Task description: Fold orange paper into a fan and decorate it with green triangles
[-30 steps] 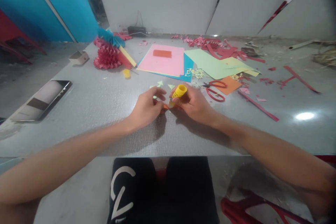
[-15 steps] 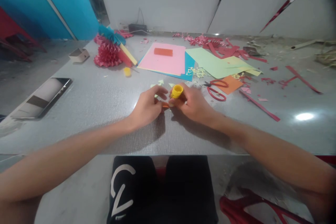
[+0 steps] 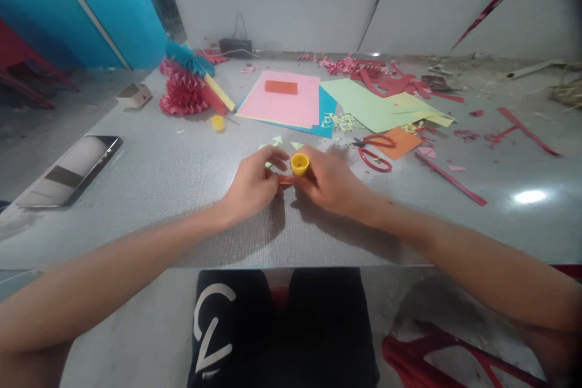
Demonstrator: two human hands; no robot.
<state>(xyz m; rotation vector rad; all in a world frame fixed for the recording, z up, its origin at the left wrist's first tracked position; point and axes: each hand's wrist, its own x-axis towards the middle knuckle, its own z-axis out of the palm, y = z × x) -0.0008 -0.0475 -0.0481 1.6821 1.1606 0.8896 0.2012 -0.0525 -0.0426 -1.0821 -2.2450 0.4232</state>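
My right hand (image 3: 330,182) is closed round a yellow glue stick (image 3: 300,163), its round hollow bottom end turned up towards me. My left hand (image 3: 254,182) pinches a small orange piece of paper (image 3: 285,180), which shows between the two hands just under the glue stick. Most of that paper is hidden by my fingers. Beyond my fingertips lie a few small pale green paper triangles (image 3: 296,145). A yellow cap (image 3: 218,123) lies on the table past my left hand.
Red-handled scissors (image 3: 375,151) and an orange sheet (image 3: 400,142) lie to the right. Behind are pink sheets (image 3: 291,112), green sheets (image 3: 359,103) and red scraps (image 3: 400,82). Pleated paper (image 3: 184,94), a small box (image 3: 133,97) and a phone (image 3: 68,173) are at left.
The glue stick has tilted in my right hand and shifted slightly left, so its open end faces me more. My left hand has barely moved.
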